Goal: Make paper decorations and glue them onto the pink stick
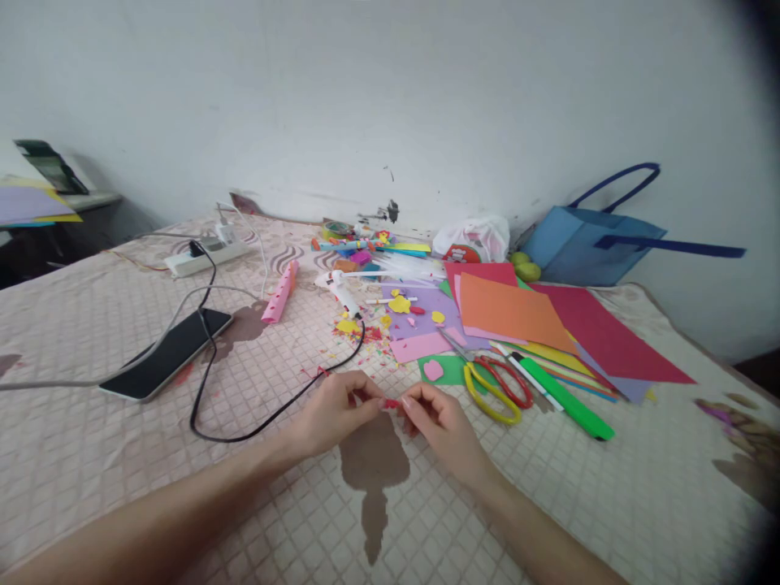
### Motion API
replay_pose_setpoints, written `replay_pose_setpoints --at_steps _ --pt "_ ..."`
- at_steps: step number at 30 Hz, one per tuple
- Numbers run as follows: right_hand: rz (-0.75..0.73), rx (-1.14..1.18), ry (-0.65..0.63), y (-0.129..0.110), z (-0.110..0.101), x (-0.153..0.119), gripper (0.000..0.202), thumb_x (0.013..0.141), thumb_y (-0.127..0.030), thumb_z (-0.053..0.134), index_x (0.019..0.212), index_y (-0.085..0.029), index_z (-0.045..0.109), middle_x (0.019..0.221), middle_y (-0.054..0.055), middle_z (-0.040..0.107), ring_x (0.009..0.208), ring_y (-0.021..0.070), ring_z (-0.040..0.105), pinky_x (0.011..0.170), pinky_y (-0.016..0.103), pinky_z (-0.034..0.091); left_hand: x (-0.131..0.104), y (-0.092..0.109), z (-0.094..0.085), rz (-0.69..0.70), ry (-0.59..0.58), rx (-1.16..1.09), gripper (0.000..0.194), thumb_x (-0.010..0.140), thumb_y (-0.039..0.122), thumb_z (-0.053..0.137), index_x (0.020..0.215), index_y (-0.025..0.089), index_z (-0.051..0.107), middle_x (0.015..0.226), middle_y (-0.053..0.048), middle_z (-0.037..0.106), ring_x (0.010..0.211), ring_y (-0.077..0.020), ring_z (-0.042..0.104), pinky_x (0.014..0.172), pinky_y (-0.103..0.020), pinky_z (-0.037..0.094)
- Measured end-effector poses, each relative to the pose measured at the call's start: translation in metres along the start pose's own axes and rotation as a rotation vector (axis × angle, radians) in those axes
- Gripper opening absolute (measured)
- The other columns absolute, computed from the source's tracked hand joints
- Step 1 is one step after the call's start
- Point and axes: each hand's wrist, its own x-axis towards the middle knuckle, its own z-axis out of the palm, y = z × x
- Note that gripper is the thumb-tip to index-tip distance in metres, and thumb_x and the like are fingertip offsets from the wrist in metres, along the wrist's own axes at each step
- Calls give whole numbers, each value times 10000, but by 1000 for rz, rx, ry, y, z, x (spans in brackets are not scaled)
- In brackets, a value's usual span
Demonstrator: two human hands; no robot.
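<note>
Left hand: (332, 406) fingertips pinched on a small red scrap (391, 403), low centre over the bedspread (122, 455).
Right hand: (435, 416) fingertips pinched on the same red scrap from the other side; both hands meet at it.
Red scrap: tiny, held just above the quilted cloth, over a brown printed patch.
Near right: yellow scissors (487, 390) and red scissors (507, 379) lie side by side, just beside the right hand; green marker (566, 398) beyond them.
Near left: black cable (268, 418) loops close to the left hand; phone (167, 353) further left.
Behind: glue gun (338, 288), coloured paper sheets (512, 313), blue bag (594, 248) at the wall.
Open room: bare bedspread in front of both forearms.
</note>
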Motion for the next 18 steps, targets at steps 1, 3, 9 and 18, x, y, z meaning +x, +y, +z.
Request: replay_pose_setpoints --at_steps 1,3,9,18 --pt "-6 -3 11 1 -1 1 233 847 -379 485 728 -181 520 616 -26 505 558 108 500 546 235 408 2 -2 -1 -3 17 -18 227 770 337 561 730 130 646 699 -26 637 632 -118 540 572 -211 401" --pt "-11 -17 24 3 -3 2 255 844 -401 489 715 -183 513 622 -22 509 557 110 503 539 235 407 6 -5 -5 -10 46 -60 253 767 357 565 726 119 641 693 -36 640 629 -123 554 568 -213 412" --pt "-9 -92 8 9 -1 2 270 845 -401 481 683 -187 498 587 -27 493 536 116 483 526 236 386 13 -12 -12 -9 80 -128 251 757 351 578 716 113 644 686 -54 663 639 -138 591 582 -223 446" --pt "-80 -308 -8 16 5 -1 243 855 -333 459 664 -191 504 595 -12 474 555 139 459 512 237 360 14 -11 -18 -14 181 -118 183 745 289 586 710 119 644 694 -47 651 624 -126 565 559 -213 416"
